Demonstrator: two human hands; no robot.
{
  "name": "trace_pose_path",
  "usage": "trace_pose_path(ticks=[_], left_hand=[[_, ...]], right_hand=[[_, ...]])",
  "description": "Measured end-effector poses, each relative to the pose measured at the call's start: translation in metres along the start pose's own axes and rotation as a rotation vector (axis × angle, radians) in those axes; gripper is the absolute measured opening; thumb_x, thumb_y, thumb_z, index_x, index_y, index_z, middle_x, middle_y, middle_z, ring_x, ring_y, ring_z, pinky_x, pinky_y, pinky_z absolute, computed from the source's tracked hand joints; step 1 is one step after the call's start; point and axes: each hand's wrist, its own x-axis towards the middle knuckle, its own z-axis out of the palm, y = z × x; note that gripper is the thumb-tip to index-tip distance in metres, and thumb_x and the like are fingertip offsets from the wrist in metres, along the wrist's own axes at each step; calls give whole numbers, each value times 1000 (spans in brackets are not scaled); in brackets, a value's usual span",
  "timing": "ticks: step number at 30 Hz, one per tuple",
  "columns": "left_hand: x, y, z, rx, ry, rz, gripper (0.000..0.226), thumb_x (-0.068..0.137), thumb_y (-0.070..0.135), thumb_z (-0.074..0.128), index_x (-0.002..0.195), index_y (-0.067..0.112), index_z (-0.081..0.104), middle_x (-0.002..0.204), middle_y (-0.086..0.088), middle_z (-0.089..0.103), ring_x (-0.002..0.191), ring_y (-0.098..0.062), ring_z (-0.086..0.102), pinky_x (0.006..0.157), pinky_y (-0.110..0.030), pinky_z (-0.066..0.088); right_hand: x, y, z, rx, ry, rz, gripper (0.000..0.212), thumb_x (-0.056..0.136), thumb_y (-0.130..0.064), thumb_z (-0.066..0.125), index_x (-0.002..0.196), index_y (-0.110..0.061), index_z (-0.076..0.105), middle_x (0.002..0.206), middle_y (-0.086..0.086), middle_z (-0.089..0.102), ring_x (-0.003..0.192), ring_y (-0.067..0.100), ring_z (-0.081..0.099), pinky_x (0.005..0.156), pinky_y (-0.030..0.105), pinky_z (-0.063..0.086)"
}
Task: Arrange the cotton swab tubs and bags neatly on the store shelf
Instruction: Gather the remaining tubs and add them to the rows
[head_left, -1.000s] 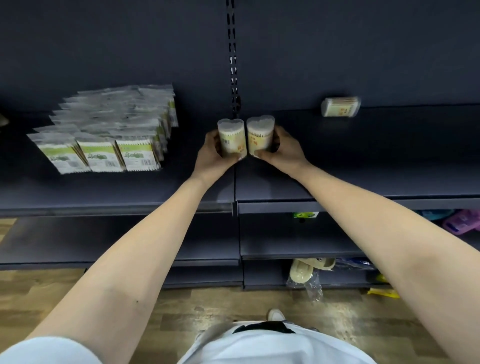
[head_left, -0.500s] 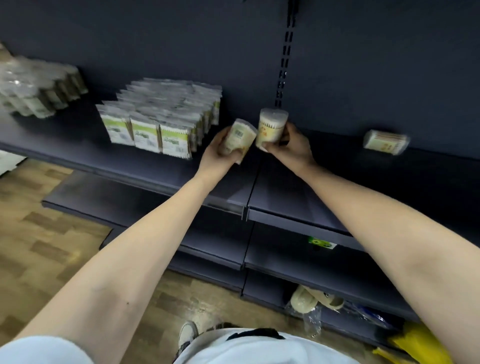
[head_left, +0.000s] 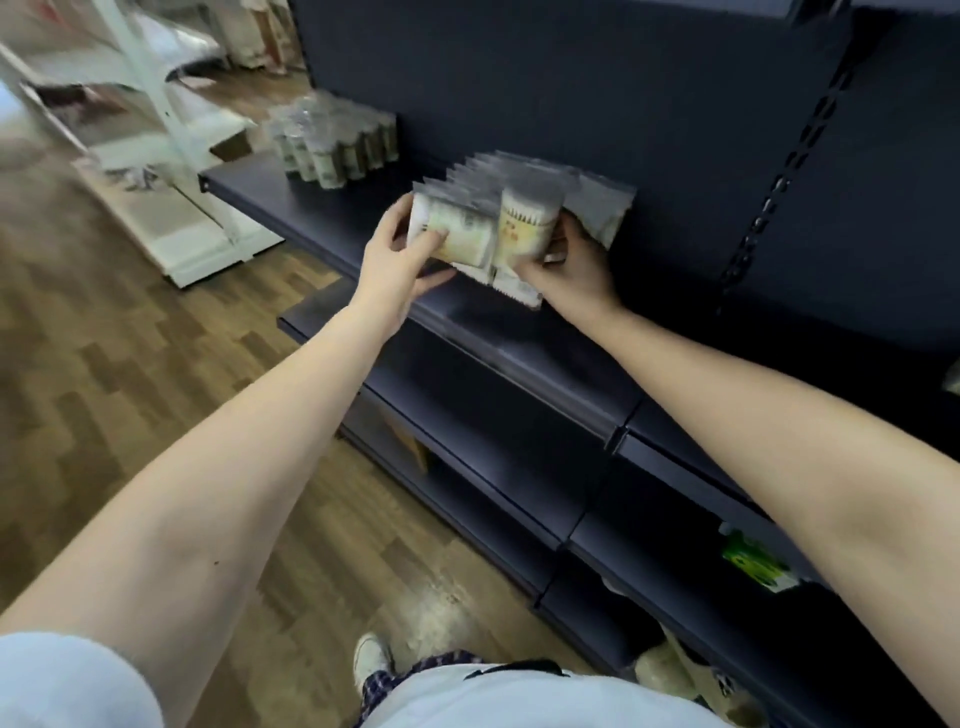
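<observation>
Left hand (head_left: 395, 270) gripping tilted tub (head_left: 464, 240), cream-yellow, blurred

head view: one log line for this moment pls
left hand: grips tilted tub | right hand: grips upright tub | both tubs: side by side, in front of bags | shelf: below

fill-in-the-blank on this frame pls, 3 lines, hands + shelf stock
1. The left hand and right hand each grip ____ tub.
2. The upright tub is in the ____ hand; the other tub leans sideways.
3. The bags behind them stand on the dark ____.
Missing: one; right; shelf.
</observation>
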Motion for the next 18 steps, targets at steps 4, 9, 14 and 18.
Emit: trace_pose_path(ticks=[4, 9, 14, 18], left_hand=[[14, 13, -26, -173, 67, 9, 61, 89, 13, 62, 141, 16, 30, 123, -11, 57, 108, -27, 62, 87, -44, 55], [37, 21, -82, -193, 154, -16, 64, 81, 20, 67, 134, 5, 34, 125, -16, 54, 106, -25, 61, 77, -40, 56], [71, 28, -163, -36, 109, -10, 46, 82, 13, 68, 119, 12, 41, 119, -10, 59, 115, -32, 58, 84, -48, 55], [88, 37, -222, 57, 40, -27, 39, 81, 17, 71, 116, 13, 54, 119, -13, 64, 110, -31, 62, 92, -53, 50]], right_hand=[[10, -20, 33, -29, -70, -26, 51, 77, -26, 72, 121, -14, 50, 110, -3, 63, 95, 9, 59, 79, 19, 44], [30, -45, 91, 3, -73, -1, 47, 78, -23, 71, 120, -15, 52, 106, -8, 60, 92, 4, 55, 72, 11, 39], [69, -77, 160, 74, -3, 20, 52, 77, -23, 71, 124, -16, 50, 118, -2, 61, 105, 11, 58, 81, 17, 43], [90, -102, 241, 124, -73, 15, 60, 77, -23, 72, 131, -16, 46, 126, 0, 58, 111, 9, 53, 91, 22, 41]])
